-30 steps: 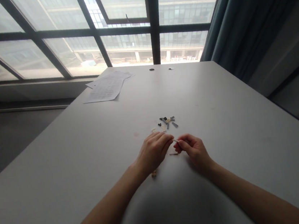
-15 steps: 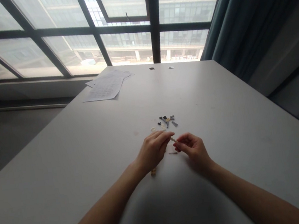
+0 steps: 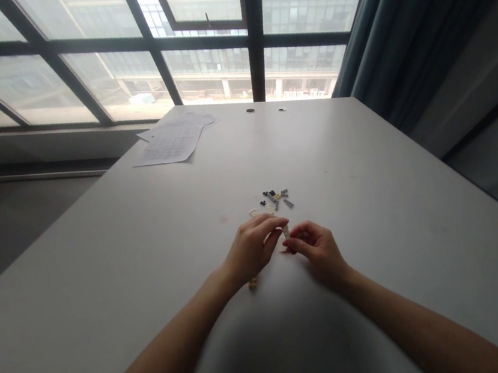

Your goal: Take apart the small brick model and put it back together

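Observation:
Between the fingertips of both hands is a small cream-coloured building-block piece (image 3: 286, 231), its studded face turned towards me. My left hand (image 3: 256, 243) is closed on its upper left end. From the right, my right hand (image 3: 315, 245) pinches the lower end between thumb and fingers. Just beyond the hands lies a loose pile of grey building-block pieces (image 3: 288, 204), black pieces (image 3: 263, 203) and cream pieces (image 3: 269, 207). An orange-tan piece (image 3: 252, 283) shows beside my left wrist, partly hidden by it. Beneath my right fingers, a thin flat piece (image 3: 283, 251) is mostly covered.
All this is on a white table (image 3: 180, 219). Printed sheets of paper (image 3: 171, 144) lie at its far left. Two round holes (image 3: 250, 110) are near the far edge, before the windows (image 3: 207, 70). A dark curtain (image 3: 377, 43) hangs on the right.
The cream piece has turned from slanted and edge-on to nearly upright, showing its face. My right hand has shifted slightly left, covering more of the flat piece. The view has tilted a little.

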A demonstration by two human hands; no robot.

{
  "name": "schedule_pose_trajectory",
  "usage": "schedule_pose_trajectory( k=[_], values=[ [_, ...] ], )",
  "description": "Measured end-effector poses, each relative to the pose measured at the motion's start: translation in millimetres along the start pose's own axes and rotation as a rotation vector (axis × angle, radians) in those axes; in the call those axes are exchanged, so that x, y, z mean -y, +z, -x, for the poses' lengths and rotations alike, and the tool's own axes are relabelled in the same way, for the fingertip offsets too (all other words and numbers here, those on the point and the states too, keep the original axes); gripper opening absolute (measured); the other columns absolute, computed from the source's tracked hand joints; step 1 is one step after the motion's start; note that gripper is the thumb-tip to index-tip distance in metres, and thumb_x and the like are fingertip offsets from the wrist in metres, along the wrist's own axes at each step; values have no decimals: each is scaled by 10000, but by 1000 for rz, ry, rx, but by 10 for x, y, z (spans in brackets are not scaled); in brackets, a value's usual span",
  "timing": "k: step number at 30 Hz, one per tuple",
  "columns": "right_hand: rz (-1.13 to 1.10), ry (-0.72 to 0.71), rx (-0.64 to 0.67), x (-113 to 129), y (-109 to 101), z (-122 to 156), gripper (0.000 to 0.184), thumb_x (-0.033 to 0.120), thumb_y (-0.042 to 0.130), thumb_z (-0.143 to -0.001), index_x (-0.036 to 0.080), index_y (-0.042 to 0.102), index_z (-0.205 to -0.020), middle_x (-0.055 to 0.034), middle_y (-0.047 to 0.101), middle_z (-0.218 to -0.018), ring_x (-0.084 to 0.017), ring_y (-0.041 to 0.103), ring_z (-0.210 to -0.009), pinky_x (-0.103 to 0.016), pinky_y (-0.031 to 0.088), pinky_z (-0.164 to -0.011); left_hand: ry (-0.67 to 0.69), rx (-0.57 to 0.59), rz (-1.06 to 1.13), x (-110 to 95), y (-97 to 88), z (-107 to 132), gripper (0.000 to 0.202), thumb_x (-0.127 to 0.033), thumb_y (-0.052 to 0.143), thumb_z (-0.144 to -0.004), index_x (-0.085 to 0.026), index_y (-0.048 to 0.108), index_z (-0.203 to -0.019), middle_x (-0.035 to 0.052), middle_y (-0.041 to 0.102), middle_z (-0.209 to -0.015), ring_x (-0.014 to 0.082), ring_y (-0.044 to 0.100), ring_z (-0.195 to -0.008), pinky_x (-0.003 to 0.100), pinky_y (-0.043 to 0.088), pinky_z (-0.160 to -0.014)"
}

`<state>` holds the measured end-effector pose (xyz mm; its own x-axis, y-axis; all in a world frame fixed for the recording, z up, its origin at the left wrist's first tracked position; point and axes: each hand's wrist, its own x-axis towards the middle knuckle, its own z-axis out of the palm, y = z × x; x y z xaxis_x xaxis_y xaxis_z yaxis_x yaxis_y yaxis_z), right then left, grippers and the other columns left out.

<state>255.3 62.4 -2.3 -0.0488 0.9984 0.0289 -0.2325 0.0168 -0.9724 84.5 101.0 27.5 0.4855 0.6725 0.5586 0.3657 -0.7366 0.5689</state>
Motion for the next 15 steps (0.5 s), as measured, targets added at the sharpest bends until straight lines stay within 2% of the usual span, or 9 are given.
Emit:
schedule_pose_trajectory(
  k=[6,15],
  values=[
    [20,-30,-18,12,-4,5,213,325,769,-713,181,630,-786,0,685,-678,-149,648,-626,-287,529,-644,-63,16,-23,6,-4,7,225,-147,581,-847,-193,647,-1058,58,691,-946,160,646,-844,288,515,-786],
    [84,-71,-78,-3,-72,-20,180,343,696,-782,174,659,-832,-15,697,-680,-149,643,-618,-280,528,-624,-119,-29,-85,17,4,-10,109,-197,676,-804,-185,644,-908,27,673,-805,154,628,-749,263,497,-698]
  ],
)
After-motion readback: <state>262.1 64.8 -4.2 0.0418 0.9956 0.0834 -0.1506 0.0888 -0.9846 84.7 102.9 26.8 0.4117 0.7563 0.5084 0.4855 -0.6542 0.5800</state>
